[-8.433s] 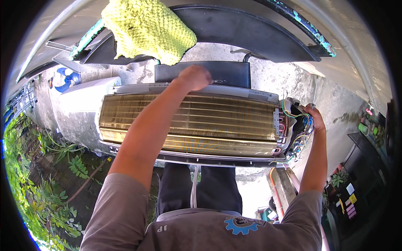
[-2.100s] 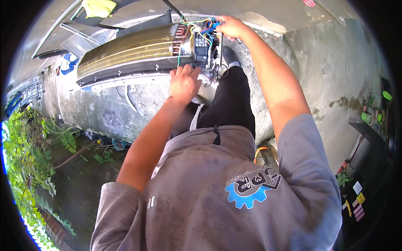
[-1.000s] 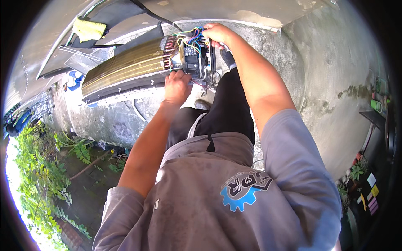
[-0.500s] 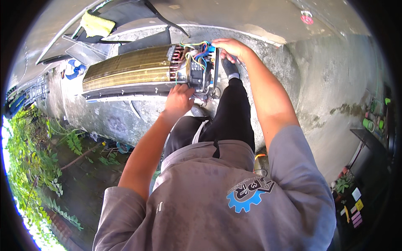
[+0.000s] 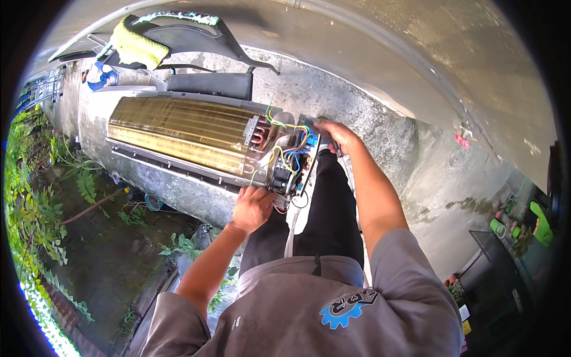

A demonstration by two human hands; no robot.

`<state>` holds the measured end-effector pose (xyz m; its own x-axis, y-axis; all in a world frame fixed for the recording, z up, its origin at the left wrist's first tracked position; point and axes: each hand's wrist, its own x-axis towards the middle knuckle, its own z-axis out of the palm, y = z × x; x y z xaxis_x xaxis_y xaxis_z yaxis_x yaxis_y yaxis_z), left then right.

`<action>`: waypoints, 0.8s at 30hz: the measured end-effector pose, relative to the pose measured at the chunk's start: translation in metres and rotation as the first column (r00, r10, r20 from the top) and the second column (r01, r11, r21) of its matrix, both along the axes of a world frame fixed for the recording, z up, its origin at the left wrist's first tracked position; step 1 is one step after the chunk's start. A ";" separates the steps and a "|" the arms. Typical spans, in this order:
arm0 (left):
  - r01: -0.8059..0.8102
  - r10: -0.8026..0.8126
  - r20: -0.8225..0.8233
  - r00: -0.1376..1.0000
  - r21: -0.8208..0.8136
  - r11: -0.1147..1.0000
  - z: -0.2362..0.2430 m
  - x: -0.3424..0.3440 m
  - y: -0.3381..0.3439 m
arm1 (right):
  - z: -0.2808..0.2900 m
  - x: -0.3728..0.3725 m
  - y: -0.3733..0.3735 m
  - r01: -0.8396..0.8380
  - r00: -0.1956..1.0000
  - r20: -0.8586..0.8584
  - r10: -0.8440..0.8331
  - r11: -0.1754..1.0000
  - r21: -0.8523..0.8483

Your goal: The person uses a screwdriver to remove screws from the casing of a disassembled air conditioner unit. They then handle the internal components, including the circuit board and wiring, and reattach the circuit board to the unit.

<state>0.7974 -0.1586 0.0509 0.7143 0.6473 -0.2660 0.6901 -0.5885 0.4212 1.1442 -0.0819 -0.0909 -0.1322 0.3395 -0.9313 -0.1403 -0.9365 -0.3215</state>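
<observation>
An opened indoor air conditioner unit (image 5: 178,134), with golden coil fins, lies slantwise in front of me. Its right end shows copper tube bends (image 5: 258,135), coloured wires (image 5: 292,156) and blue connectors (image 5: 311,141). My left hand (image 5: 253,207) has its fingers curled over the near edge beside this end; the fingertips are partly hidden. At the far right corner, my right hand (image 5: 339,135) is closed around the unit's end, its fingers partly out of sight. A thin dark loop of cable (image 5: 304,201) hangs between my hands.
Behind the unit stands a dark chair (image 5: 196,44) draped with a yellow cloth (image 5: 138,47). A blue and white object (image 5: 102,77) is at the far left. Along the left, the concrete ledge drops to ground with plants (image 5: 83,184). A wall (image 5: 380,44) runs along the back.
The unit's right end has come nearer to me, so the unit now lies at a slant. Both hands have moved with it, keeping their places on that end. My view has shifted too.
</observation>
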 end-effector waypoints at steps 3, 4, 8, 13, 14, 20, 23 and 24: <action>-0.017 0.017 0.014 1.000 -0.018 1.000 0.001 0.003 0.004 | -0.013 -0.002 0.003 -0.021 0.999 -0.039 0.020 0.999 -0.032; -0.023 0.024 0.023 0.999 -0.028 0.999 0.003 0.005 0.006 | -0.017 -0.003 0.004 -0.018 0.998 -0.063 0.017 1.000 -0.022; -0.065 0.078 0.073 0.994 -0.161 0.985 0.023 0.011 0.016 | -0.021 0.003 0.007 -0.039 0.999 0.040 0.037 0.998 0.057; -0.273 0.401 0.153 0.903 -0.517 0.811 0.058 0.012 0.046 | 0.043 0.047 0.008 0.236 0.948 0.137 -0.285 0.926 0.295; -0.298 0.473 0.181 0.863 -0.574 0.763 0.061 0.015 0.052 | 0.067 0.057 0.005 0.384 0.895 0.052 -0.444 0.824 0.417; -0.214 0.887 0.004 0.462 -0.970 0.116 0.045 0.078 0.064 | 0.202 0.085 -0.024 0.874 0.460 -0.594 -0.660 0.218 0.435; -0.097 0.939 0.019 0.344 -0.994 0.056 0.034 0.108 0.060 | 0.221 0.073 -0.024 0.917 0.375 -0.662 -0.649 0.153 0.369; -0.094 0.942 0.037 0.334 -0.993 0.072 0.033 0.113 0.059 | 0.222 0.069 -0.023 0.923 0.365 -0.674 -0.642 0.153 0.354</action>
<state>0.9105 -0.0994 0.0836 0.4277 0.6321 -0.6461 -0.1090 0.7457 0.6574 1.2134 -0.1049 0.1306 0.3811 0.8361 -0.3945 -0.8751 0.1886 -0.4456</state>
